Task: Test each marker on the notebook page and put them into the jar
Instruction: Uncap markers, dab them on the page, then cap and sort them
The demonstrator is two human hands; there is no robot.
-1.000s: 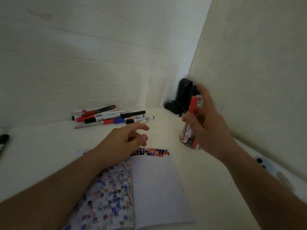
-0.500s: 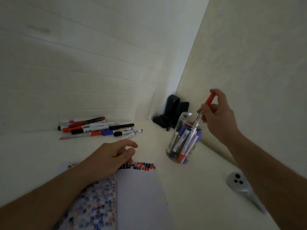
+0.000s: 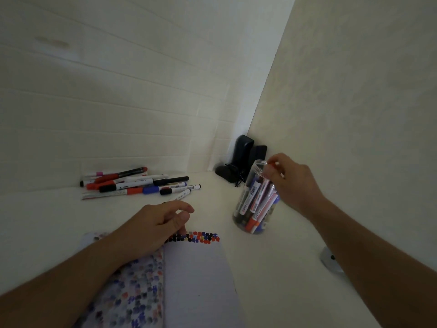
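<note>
**Red-capped marker at the jar's mouth**

Your right hand [image 3: 294, 183] is at the rim of the clear jar [image 3: 256, 197], thumb and fingertips pinching the red cap end of a red-capped marker [image 3: 264, 188]. Its white barrel slants down inside the jar among the other markers standing there, blue, red and dark-tipped, all leaning the same way. The jar stands upright on the white tabletop [image 3: 272, 268], to the right of the notebook and near the corner where two dark objects [image 3: 246, 157] sit against the wall.

Your left hand [image 3: 156, 223] rests on the upper edge of the open notebook [image 3: 194, 275], fingers loosely curled, holding nothing, the thumb tucked under the forefinger. Just beside its fingertips a row of test marks [image 3: 201, 237] in black, red and blue runs along the top of the right page. The left page is covered in similar blotches.

The pile of untested markers [image 3: 139, 183] lies flat against the back wall, well apart from the jar. A small grey round object [image 3: 329, 261] sits partly hidden behind your right forearm.
</note>
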